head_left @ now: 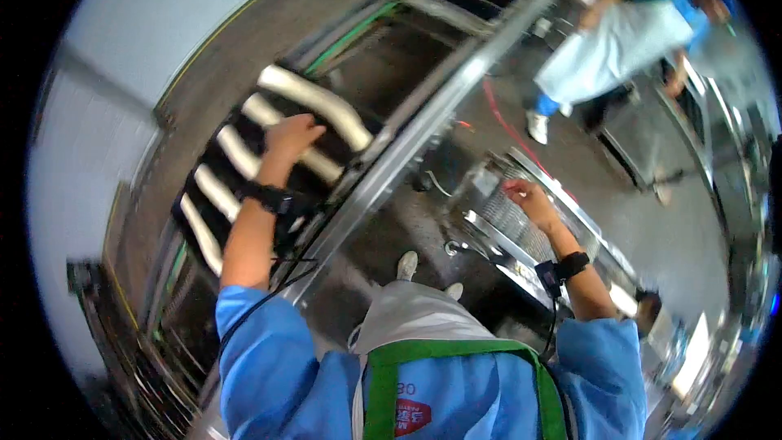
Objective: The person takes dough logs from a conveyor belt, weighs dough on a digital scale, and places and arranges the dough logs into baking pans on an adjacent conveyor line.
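My left hand (292,137) is over the second of several long pale strips that look like dough, on a dark conveyor. Its fingers are curled, and the middle of that pale strip (324,166) is hidden under it. I cannot tell whether the fingers grip it. Just beyond lies a thicker pale strip (318,103); nearer me another pale strip (238,151) rests in its own dark row. My right hand (531,202) hovers over a metal mesh belt (515,226), fingers loosely bent and apart, with nothing visible in them. Both wrists wear black strapped devices.
A metal rail (407,134) runs along the conveyor's near side. Another person (623,41) in blue with a white apron stands at the upper right beside metal equipment (652,147). A red cable (503,118) crosses the floor. My shoes (407,266) show below.
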`<move>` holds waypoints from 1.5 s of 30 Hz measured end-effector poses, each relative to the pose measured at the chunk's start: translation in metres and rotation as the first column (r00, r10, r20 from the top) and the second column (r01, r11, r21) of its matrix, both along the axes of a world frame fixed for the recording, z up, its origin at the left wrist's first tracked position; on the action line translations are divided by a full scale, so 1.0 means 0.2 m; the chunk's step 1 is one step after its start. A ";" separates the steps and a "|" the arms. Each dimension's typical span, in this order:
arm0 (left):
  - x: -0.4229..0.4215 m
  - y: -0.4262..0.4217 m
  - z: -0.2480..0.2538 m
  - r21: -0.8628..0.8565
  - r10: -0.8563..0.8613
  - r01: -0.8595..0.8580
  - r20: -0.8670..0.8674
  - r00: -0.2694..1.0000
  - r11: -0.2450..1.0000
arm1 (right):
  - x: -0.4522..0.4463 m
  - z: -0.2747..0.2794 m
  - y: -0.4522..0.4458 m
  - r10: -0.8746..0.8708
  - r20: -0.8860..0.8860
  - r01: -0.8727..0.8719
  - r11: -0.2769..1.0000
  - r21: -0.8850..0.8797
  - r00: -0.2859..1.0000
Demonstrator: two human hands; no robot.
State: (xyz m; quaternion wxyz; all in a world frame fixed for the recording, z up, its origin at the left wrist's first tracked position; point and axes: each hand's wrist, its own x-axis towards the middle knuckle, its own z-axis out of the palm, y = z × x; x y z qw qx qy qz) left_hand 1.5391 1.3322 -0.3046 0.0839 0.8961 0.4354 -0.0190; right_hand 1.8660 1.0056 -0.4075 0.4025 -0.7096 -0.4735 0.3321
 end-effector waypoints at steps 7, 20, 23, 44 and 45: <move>0.39 0.24 0.15 -0.047 -0.215 0.215 0.015 0.977 0.975 | -0.05 -0.02 -0.66 -0.349 0.131 0.370 0.906 -0.208 0.928; 1.58 -1.54 -0.23 -0.266 -0.885 0.912 0.269 0.380 0.311 | -0.26 -0.08 -1.48 -0.758 0.068 0.761 0.643 -0.082 0.648; 1.69 -1.96 -0.38 -0.151 -0.936 0.955 0.211 0.282 0.254 | -0.30 -0.04 -1.66 -0.767 0.079 0.771 0.634 -0.064 0.637; 1.47 -2.18 -0.55 0.097 -0.745 0.749 0.249 0.619 0.655 | 0.56 -0.12 -1.93 -0.206 0.832 0.718 0.634 -0.287 0.515; 1.47 -2.16 -0.53 0.079 -0.712 0.715 0.219 0.667 0.694 | 0.60 -0.14 -1.88 -0.169 0.840 0.707 0.638 -0.305 0.516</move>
